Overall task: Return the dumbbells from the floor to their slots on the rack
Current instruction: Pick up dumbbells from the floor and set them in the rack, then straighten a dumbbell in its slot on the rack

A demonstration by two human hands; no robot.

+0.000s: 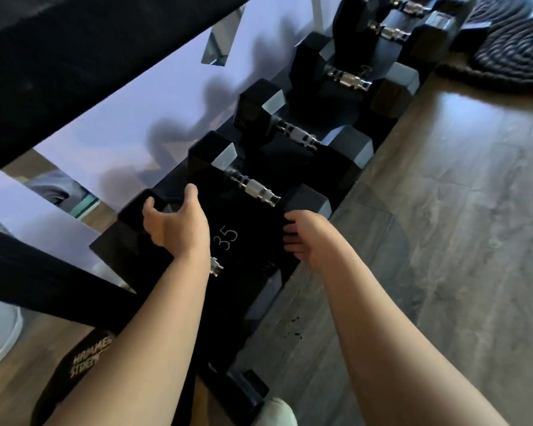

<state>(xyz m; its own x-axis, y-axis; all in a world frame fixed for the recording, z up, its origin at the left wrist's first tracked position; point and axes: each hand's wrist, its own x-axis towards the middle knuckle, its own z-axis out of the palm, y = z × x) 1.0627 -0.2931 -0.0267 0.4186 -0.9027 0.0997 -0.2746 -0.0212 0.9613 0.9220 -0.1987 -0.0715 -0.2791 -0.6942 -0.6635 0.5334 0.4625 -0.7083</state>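
Several black hex dumbbells with chrome handles lie in a row on the low rack (293,158). The nearest dumbbell (126,241) sits in its slot, with part of its handle showing under my left wrist. My left hand (174,224) lies on that dumbbell's far head, thumb and fingers spread apart. My right hand (302,238) has its fingers curled over the front edge of the black rack panel marked 35 (243,238), just below the near head of the second dumbbell (253,187).
Black rack beams (74,72) cross overhead at the upper left, close to my head. A mirrored wall (154,96) backs the rack. A wood-look floor (443,241) spreads to the right, with coiled dark rope (517,47) at the far right. A rack foot (240,395) lies near my knee.
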